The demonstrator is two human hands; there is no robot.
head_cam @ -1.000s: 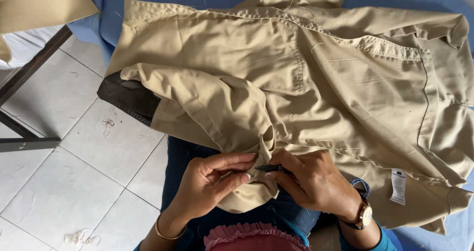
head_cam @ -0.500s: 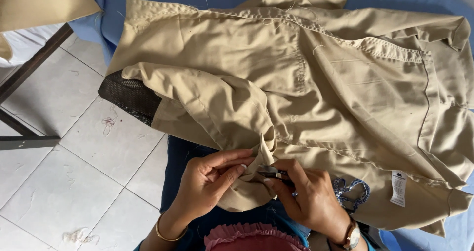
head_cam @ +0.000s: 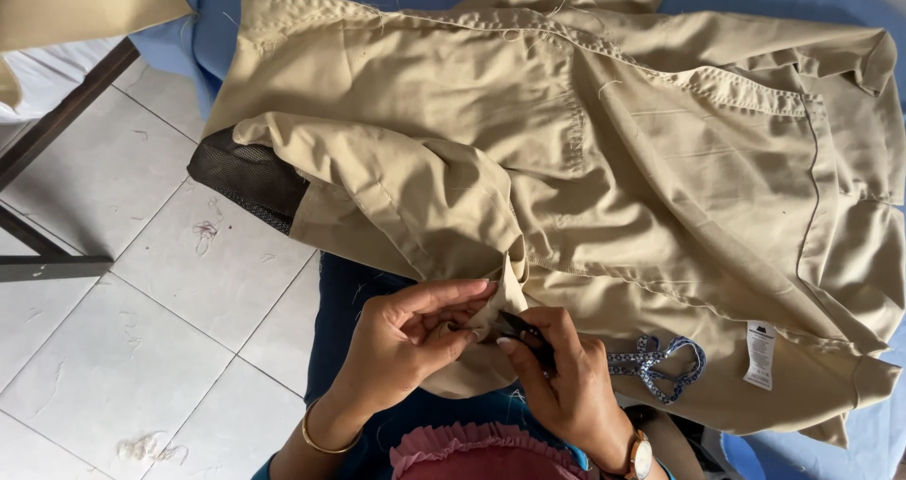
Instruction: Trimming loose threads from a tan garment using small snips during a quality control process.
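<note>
Creased khaki garment (head_cam: 585,150) (w/ mesh lining)

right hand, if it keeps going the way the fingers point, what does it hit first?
The right hand points up-left with a small dark tool. First in line looks like the beige fabric fold pinched by the left hand, almost touching already. Depth is unclear.

Khaki garment (head_cam: 604,150): large, crumpled, spread across blue surface from centre to right, black mesh lining showing at left edge, white label near right hem. Near edge bunched into fold at centre. Small dark tool (head_cam: 525,330): slim, lying against that fold.
</note>
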